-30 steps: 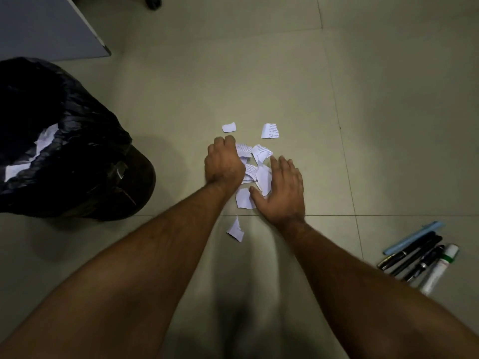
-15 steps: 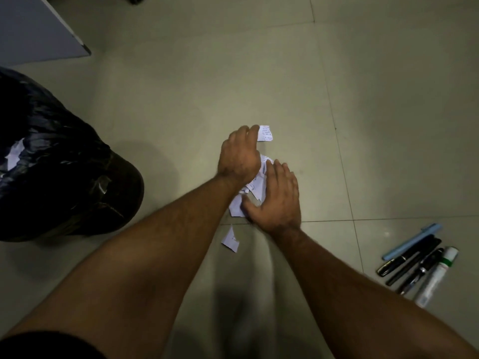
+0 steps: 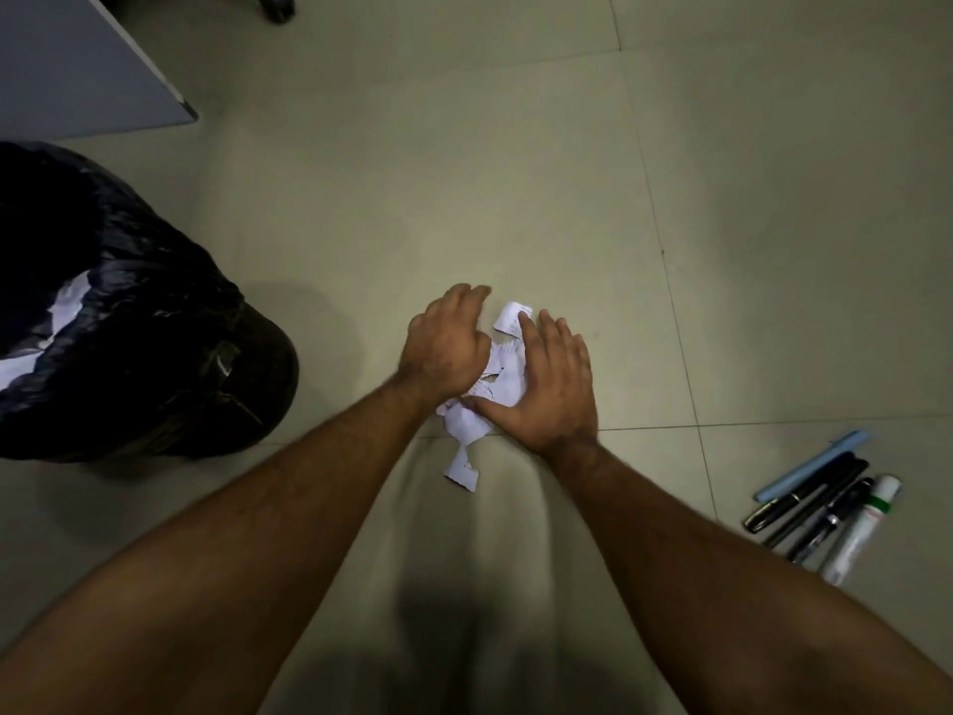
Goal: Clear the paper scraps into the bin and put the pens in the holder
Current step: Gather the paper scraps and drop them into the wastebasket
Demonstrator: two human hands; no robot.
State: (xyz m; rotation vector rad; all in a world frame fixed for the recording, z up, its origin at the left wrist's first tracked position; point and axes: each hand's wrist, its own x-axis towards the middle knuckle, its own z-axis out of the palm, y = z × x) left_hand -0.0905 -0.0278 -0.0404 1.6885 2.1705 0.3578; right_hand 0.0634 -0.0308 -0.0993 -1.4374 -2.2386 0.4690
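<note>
On the tiled floor (image 3: 361, 172), both hands, left hand (image 3: 446, 343) and right hand (image 3: 546, 384), fingers spread flat, herd paper scraps (image 3: 503, 374) together; some paper already lies in the bin (image 3: 129, 327) far left, pens (image 3: 820, 503) untouched near right, one scrap (image 3: 461, 469) stray

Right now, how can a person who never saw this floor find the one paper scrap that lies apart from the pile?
Start at the black bin on the left, then go right to the two hands. The lone scrap lies below them, nearer the camera. Unlike its neighbours, no hand touches it.

Left hand (image 3: 446, 348) and right hand (image 3: 549, 387) cupping paper scraps (image 3: 503, 376) on tiled floor (image 3: 464, 172) — bin (image 3: 154, 363) left, pens (image 3: 820, 500) right
</note>
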